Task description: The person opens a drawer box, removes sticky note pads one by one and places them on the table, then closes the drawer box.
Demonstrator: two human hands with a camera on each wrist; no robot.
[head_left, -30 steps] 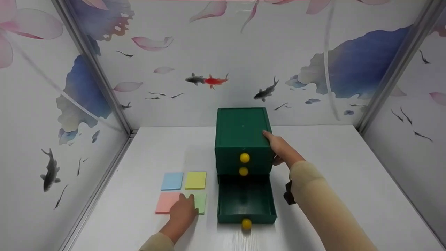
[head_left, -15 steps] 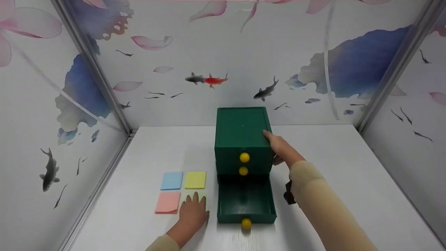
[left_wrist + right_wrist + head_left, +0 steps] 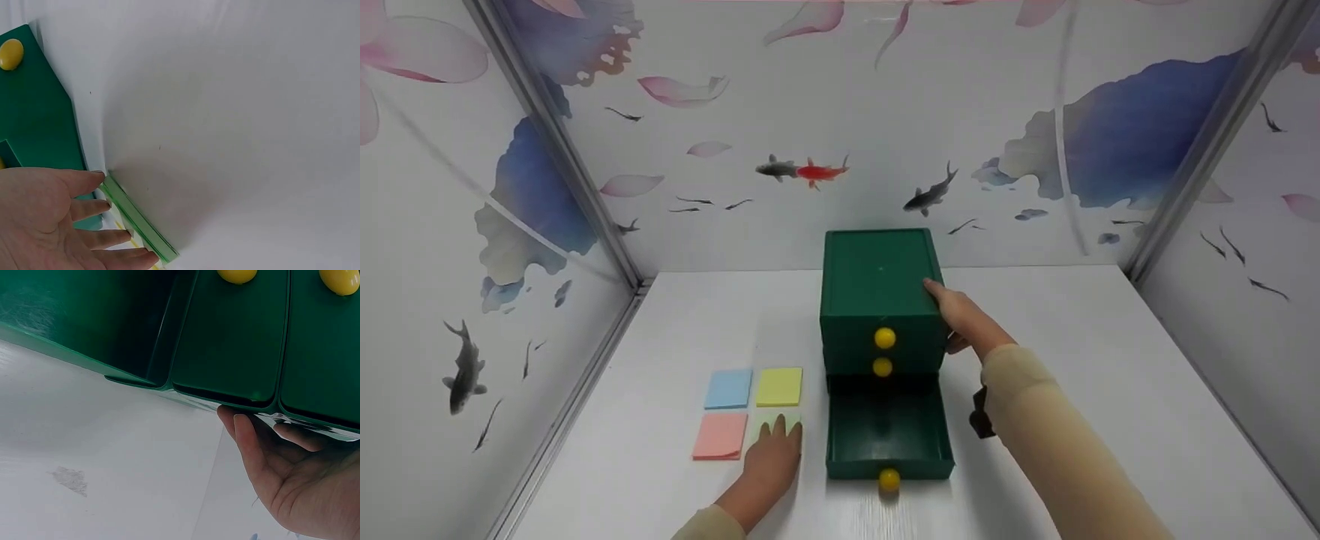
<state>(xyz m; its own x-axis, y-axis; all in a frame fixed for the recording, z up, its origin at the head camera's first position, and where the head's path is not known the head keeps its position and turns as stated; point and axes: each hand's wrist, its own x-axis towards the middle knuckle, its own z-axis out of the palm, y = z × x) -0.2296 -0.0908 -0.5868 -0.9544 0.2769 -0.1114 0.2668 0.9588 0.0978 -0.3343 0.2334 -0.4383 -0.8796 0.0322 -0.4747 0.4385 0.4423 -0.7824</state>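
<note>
In the head view my left hand (image 3: 772,457) lies over a green sticky note pad (image 3: 790,421). Its fingers are nearly straight and partly hide the pad. The left wrist view shows the thumb and fingertips (image 3: 98,239) at this pad, with its edge (image 3: 143,219) toward the camera. My right hand (image 3: 971,322) holds the right side of a green drawer cabinet (image 3: 881,274), one digit on the top edge and the others against the side. The cabinet's bottom drawer (image 3: 891,427) is pulled out and holds nothing visible; the two upper drawers are closed.
Blue (image 3: 728,388), yellow (image 3: 779,387) and pink (image 3: 720,435) sticky note pads lie around the green one on the white table (image 3: 1072,375). Yellow round knobs (image 3: 885,338) stick out from the drawers. Patterned panels (image 3: 847,112) enclose the table behind and at the sides.
My left hand has moved right from beside the pink pad onto the green pad, then its thumb has drawn in. The right hand and cabinet stay in place.
</note>
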